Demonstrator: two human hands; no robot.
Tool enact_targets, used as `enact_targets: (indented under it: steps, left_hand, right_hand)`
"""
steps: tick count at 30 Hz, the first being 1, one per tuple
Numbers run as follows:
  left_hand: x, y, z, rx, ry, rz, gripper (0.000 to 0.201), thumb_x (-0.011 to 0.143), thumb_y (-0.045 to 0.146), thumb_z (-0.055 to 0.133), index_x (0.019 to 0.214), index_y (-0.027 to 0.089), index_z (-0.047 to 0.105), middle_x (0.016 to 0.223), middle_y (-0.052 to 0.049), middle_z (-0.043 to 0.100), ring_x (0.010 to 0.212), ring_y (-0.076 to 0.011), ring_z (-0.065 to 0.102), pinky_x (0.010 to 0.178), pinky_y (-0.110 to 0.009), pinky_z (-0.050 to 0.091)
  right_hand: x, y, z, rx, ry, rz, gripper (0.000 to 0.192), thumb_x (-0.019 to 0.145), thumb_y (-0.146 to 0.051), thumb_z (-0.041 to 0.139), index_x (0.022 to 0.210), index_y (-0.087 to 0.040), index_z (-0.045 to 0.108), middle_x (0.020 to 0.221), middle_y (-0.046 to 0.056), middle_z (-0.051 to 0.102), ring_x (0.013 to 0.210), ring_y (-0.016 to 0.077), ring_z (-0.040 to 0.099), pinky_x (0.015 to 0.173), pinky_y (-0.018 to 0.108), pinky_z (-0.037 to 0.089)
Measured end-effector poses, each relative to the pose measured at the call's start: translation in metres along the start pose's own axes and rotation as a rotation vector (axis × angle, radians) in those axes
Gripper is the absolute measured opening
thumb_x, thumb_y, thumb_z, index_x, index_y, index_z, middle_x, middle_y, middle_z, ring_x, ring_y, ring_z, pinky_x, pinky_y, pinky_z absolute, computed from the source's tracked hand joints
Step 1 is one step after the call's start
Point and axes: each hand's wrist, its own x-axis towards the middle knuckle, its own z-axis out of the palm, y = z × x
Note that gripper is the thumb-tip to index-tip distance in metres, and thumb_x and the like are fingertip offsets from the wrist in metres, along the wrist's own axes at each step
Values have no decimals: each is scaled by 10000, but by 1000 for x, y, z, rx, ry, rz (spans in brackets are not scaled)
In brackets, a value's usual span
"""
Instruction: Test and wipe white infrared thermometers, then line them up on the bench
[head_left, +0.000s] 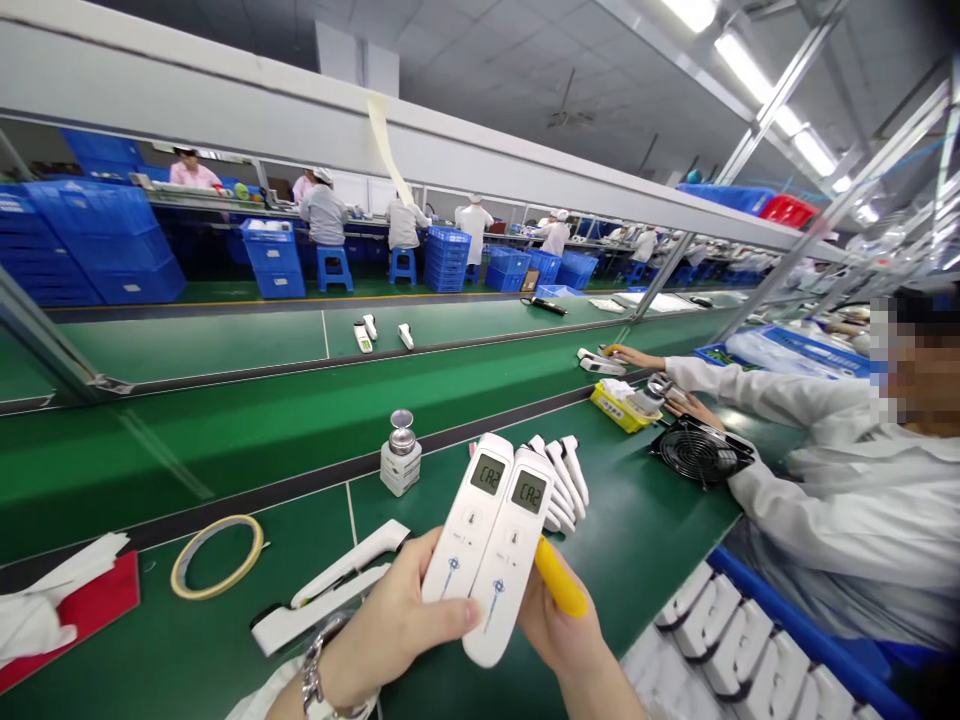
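Two thermometers (491, 545) side by side in both hands, left hand (390, 630) & right hand (559, 625) below them, more thermometers (562, 480) piled just behind, bottle (400, 455) behind-left, tape ring (217, 556) far left on bench (645, 540), fan (699, 452) to the right.

Landmark = dispenser bottle (400, 454) on green bench (225, 640). Left of it: tape ring (217, 556), further left a red pad (90, 605) with white cloth (45, 600) on top. Just right: pile of white thermometers (564, 480). Further right: small black fan (699, 452), yellow tray (619, 407), co-worker's sleeve (757, 395) (reaching over conveyor). Behind it: blue crates (90, 240), seated workers, details too small
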Motion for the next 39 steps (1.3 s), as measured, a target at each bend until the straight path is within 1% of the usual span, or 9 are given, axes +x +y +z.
enact_targets:
  steps: [5, 11, 14, 19, 22, 26, 31, 36, 39]
  left_hand:
    - [-1, 8, 4, -5, -47, -29, 437, 722, 274, 703, 1118, 178, 545, 1067, -94, 650, 992, -249, 591, 777, -319, 481]
    - [1, 0, 1, 66, -30, -66, 473, 755, 327, 667, 1175, 190, 498, 1006, -70, 640, 809, -153, 585, 642, -228, 453]
    - [3, -6, 0, 136, -39, -70, 503, 803, 379, 597, 1248, 210, 434, 1013, -73, 616, 741, -129, 556, 588, -215, 433]
    - [1, -6, 5, 391, -85, -67, 607, 870, 456, 427, 1392, 242, 201, 1144, -117, 537, 836, -181, 550, 675, -291, 487]
    - [-2, -6, 10, 593, -18, -50, 606, 885, 472, 361, 1411, 238, 170, 1101, -114, 561, 895, -224, 548, 767, -340, 464]
    - [0, -10, 12, 752, 31, 24, 668, 866, 458, 419, 1428, 255, 120, 1237, -114, 522, 1038, -284, 502, 879, -373, 385]
    - [9, -17, 9, 836, 62, 31, 812, 819, 498, 485, 1429, 206, 36, 1189, -135, 564, 989, -313, 527, 862, -376, 368]
    - [14, -20, 6, 748, 62, 94, 849, 786, 459, 566, 1429, 226, 62, 1119, -97, 584, 903, -261, 533, 770, -301, 388]
    - [13, -18, 6, 717, 47, 71, 975, 744, 455, 618, 1425, 192, -28, 861, -46, 584, 670, -190, 461, 572, -244, 338]
  right_hand:
    - [-1, 1, -4, 26, -9, -42, 337, 799, -474, 558, 1052, -275, 657, 1001, 43, 699, 927, 296, 630, 793, 441, 496]
    - [2, 1, -7, 45, 31, -28, 365, 760, -457, 609, 1042, -229, 650, 983, 72, 696, 914, 308, 627, 785, 458, 493]
    - [3, -2, -4, 45, 41, 17, 391, 732, -481, 631, 1021, -219, 641, 920, 76, 703, 832, 295, 645, 727, 437, 508]
    - [5, -3, -1, -16, 142, 18, 433, 673, -467, 697, 1013, -213, 610, 869, 59, 697, 755, 230, 640, 690, 342, 508]
    - [7, -3, -1, -88, 148, 13, 509, 631, -437, 742, 1065, -233, 571, 962, 59, 680, 846, 242, 625, 744, 342, 496]
    - [10, -2, -2, -168, 133, 8, 530, 653, -427, 734, 1109, -244, 537, 1063, 60, 646, 967, 252, 589, 818, 352, 472]
    - [13, 0, 0, -171, 113, -40, 514, 674, -434, 724, 1115, -253, 531, 1070, 42, 644, 973, 223, 589, 844, 328, 460]
    - [14, -2, 2, -188, 116, 10, 459, 668, -448, 722, 1053, -229, 597, 1011, 52, 667, 890, 223, 611, 767, 321, 476]
    - [14, -1, 2, -190, 93, 38, 431, 669, -455, 718, 1018, -220, 625, 910, 42, 681, 774, 207, 623, 691, 313, 480]
